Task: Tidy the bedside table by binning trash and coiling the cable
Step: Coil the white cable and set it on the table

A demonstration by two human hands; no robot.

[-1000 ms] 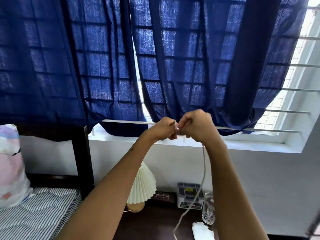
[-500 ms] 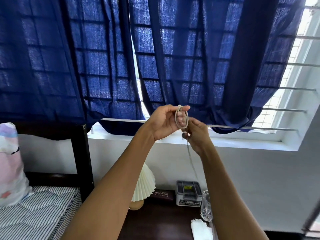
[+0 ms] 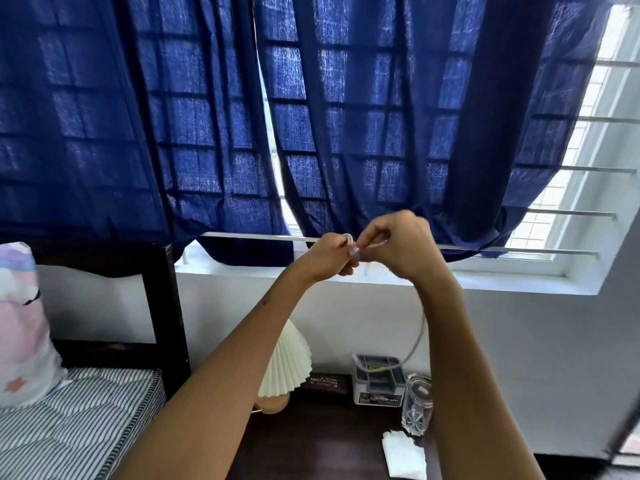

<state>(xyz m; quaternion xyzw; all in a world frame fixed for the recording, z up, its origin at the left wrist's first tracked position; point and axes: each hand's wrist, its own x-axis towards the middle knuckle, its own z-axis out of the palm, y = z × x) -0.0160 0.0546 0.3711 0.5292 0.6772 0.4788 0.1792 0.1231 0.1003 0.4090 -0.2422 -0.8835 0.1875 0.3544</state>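
Up at twelve o'clock above the bedside table [image 3: 311, 441], we are pinching the light, limp cable [image 3: 418, 336] between left hand [image 3: 329, 256] and right hand [image 3: 398, 247], gripping its small coil, tail dangling toward six.

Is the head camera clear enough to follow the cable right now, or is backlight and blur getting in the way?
Head view: daylight is blown out at the bare window on the right; the curtain mutes the rest. Both hands, left hand and right hand, are slightly motion-blurred, so the cable loops there are hard to count. Straight bars bow near the edges.
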